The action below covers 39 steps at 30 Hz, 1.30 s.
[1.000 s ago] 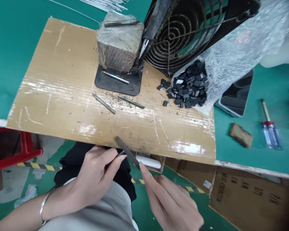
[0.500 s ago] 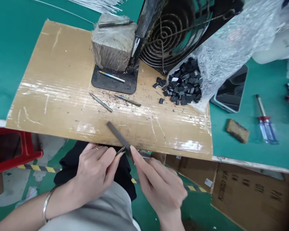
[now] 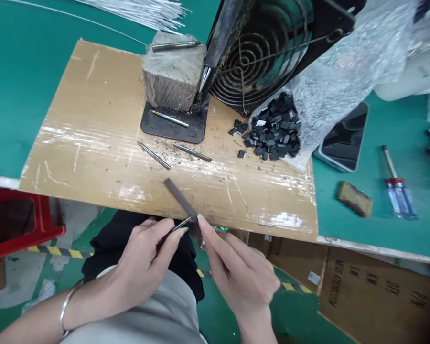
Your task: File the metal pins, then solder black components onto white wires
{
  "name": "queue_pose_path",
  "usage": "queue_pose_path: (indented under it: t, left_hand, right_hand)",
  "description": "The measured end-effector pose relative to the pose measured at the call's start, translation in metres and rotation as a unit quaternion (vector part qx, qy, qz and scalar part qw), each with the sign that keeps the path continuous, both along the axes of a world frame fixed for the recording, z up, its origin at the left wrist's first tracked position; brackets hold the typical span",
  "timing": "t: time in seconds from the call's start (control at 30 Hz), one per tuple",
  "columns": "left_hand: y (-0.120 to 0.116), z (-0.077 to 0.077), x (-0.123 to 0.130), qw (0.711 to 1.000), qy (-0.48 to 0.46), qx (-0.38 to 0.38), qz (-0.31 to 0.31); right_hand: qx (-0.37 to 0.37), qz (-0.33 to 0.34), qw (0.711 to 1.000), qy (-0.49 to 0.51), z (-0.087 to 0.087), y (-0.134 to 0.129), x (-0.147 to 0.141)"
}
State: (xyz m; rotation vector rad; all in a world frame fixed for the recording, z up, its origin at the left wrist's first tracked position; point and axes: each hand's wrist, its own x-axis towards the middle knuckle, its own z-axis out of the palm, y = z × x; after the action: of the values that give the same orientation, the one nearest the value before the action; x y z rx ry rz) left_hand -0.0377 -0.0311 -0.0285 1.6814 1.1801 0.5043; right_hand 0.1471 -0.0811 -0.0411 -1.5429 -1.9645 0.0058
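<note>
My left hand [image 3: 148, 260] is closed on a thin metal soldering iron tip [image 3: 181, 224], which sticks out between thumb and forefinger. A flat dark file [image 3: 181, 197] is gripped in my right hand [image 3: 238, 272], its free end over the edge of the cardboard. The pointed end of the tip meets the file near my right fingertips. More pointed tips lie beyond: one on the cardboard at left [image 3: 154, 155], another beside it [image 3: 192, 152], one on a black base plate [image 3: 169, 118] and one on the wrapped block [image 3: 177, 45].
A cardboard sheet [image 3: 103, 110] covers the bench. Behind stand a soldering iron in its stand [image 3: 215, 52] and a black fan [image 3: 251, 62]. Small black parts [image 3: 274, 126] spill from bubble wrap [image 3: 329, 76]. Rightward lie a phone [image 3: 346, 138], a brown sponge [image 3: 354, 199] and a screwdriver [image 3: 397, 191].
The file and soldering iron tip have shifted slightly right. My left hand has turned a little, and more of the tip shows. The whole view has moved slightly.
</note>
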Motion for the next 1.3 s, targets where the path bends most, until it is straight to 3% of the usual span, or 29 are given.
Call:
queue_pose_path:
  t: [0.17, 0.33, 0.47, 0.7, 0.97, 1.13, 1.3]
  left_hand:
    - [-0.003, 0.004, 0.001, 0.99, -0.052, -0.135, 0.002]
    - [-0.002, 0.003, -0.001, 0.996, -0.041, -0.078, -0.004]
    - [-0.002, -0.001, 0.0, 0.998, -0.04, -0.048, -0.011]
    - [-0.006, -0.002, 0.001, 0.999, -0.021, -0.036, 0.001]
    - [-0.002, 0.003, 0.001, 0.989, -0.064, -0.129, 0.025]
    - [0.0, 0.006, 0.003, 0.981, -0.076, -0.171, 0.046]
    - [0.0, 0.004, 0.003, 0.977, -0.082, -0.192, 0.047]
  right_hand:
    - [0.003, -0.001, 1.0, -0.007, 0.0, 0.001, -0.001]
    - [0.024, -0.024, 0.999, -0.016, 0.011, -0.01, 0.005]
    - [-0.024, 0.012, 0.999, -0.027, 0.019, -0.027, 0.012]
    - [-0.016, 0.017, 1.0, -0.013, 0.005, -0.01, 0.002]
    - [-0.029, 0.011, 0.999, -0.017, 0.008, -0.026, 0.006]
    - [-0.003, 0.0, 1.0, -0.015, 0.004, -0.012, 0.002]
    - [-0.043, 0.007, 0.999, -0.022, 0.01, -0.024, 0.006]
